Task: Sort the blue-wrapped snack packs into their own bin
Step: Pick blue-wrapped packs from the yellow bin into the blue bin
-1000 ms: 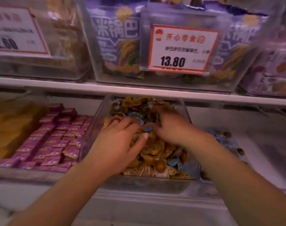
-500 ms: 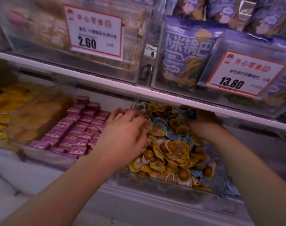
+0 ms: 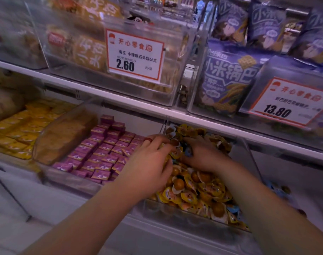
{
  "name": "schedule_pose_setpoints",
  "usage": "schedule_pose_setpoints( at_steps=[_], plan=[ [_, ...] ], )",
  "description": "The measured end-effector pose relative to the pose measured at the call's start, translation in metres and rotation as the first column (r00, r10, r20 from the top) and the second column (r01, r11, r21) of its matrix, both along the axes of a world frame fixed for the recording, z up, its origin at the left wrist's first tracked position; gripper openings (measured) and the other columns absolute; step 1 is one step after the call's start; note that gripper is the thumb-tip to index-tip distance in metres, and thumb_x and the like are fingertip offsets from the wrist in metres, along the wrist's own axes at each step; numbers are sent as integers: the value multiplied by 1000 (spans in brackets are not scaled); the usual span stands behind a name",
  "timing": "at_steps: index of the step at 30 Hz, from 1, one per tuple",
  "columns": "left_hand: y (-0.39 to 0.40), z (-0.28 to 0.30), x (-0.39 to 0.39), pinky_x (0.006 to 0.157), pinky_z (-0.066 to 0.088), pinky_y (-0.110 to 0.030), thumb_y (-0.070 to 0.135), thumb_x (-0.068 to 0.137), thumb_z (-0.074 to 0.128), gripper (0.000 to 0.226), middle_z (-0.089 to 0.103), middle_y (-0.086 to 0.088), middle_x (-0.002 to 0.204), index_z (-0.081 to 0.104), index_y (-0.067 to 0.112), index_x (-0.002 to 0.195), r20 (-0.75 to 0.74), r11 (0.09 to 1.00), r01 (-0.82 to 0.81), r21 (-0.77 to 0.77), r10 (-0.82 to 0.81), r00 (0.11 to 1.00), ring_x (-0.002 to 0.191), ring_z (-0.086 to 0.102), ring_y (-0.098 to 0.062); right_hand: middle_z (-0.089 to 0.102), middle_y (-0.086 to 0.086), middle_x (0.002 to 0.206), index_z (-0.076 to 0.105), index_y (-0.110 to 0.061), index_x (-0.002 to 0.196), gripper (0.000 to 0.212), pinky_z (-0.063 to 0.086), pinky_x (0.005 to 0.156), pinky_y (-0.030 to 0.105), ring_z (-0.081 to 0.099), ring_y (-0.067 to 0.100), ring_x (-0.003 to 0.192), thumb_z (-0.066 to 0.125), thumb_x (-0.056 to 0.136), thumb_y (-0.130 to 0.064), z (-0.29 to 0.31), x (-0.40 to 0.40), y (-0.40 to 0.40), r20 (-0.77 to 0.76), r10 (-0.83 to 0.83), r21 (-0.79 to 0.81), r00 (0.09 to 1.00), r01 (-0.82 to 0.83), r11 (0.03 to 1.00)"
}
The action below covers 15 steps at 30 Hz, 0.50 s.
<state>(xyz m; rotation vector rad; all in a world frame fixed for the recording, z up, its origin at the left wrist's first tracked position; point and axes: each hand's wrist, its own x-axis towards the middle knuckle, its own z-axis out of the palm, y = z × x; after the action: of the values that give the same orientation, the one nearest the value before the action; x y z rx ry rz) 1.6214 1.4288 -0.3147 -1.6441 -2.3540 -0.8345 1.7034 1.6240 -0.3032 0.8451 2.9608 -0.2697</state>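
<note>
A clear bin (image 3: 249,150) on the lower shelf holds a heap of yellow-wrapped snack packs (image 3: 199,192) with a few blue-wrapped snack packs (image 3: 233,208) mixed in. Both hands are in the back of the heap. My left hand (image 3: 149,162) curls its fingers and thumb around yellow packs at the bin's left wall. My right hand (image 3: 205,155) reaches in from the right, fingers bent over a blue-wrapped pack (image 3: 188,150). Their fingertips nearly meet. To the right, another bin holds blue-wrapped packs (image 3: 278,188), blurred and partly hidden by my right forearm.
Left of the mixed bin lies a bin of purple packs (image 3: 101,153), then tan and yellow packs (image 3: 15,129). The shelf edge (image 3: 194,118) hangs low over the bins. Above it stand clear bins with bags and price tags 2.60 (image 3: 135,54) and 13.80 (image 3: 287,102).
The view has swung left and up, so the bins sit further right in frame. Both hands have closed in toward each other at the back of the heap, fingers more curled.
</note>
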Motion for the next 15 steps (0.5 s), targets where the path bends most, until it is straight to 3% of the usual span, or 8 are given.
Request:
schedule_pose_setpoints(
  at_steps=[3,6,8,10,12,15],
  plan=[
    [0,1,2,95,47,-42,34,90,48,40,52,2,133,60,24,126,2,1000,12,7,-12,1000,113,51,-24,56,6,132,52,-27,136,61,45,95,31,53,26,121,67,83,-54,-1,2,-5,-50,7,-11,999,-7,1000],
    [0,3,3,97,43,-40,33,89,49,36,54,2,129,62,24,122,-20,998,4,57,-3,1000,110,53,-24,63,-16,101,58,-35,129,55,42,71,16,62,9,102,77,78,-43,2,13,-4,-180,-37,-161,983,8,987],
    [2,5,7,102,39,-42,30,89,52,30,58,2,122,65,23,115,-70,991,7,134,3,998,112,54,-25,65,-17,101,60,-37,127,55,44,74,14,63,5,99,82,76,-40,8,21,-1,-267,-115,-301,957,31,953],
    [7,7,16,106,36,-44,27,90,55,27,59,2,118,65,22,114,-110,974,44,224,-19,994,118,52,-24,66,-6,117,63,-30,126,56,51,91,28,63,13,108,83,74,-39,12,30,0,-382,-267,-454,885,72,888],
    [14,8,27,105,38,-41,30,92,54,30,57,3,119,60,23,120,-112,957,88,277,-58,992,119,50,-22,70,3,119,66,-19,123,53,54,95,40,67,20,107,82,75,-33,14,39,-6,-437,-500,-697,748,70,714],
    [26,4,43,97,44,-33,47,93,51,47,46,7,130,42,31,136,19,961,99,259,-108,994,116,49,-16,74,15,108,72,-10,105,19,58,83,42,72,24,93,68,88,-17,21,51,-21,-300,-718,-944,628,-90,316]
  ],
)
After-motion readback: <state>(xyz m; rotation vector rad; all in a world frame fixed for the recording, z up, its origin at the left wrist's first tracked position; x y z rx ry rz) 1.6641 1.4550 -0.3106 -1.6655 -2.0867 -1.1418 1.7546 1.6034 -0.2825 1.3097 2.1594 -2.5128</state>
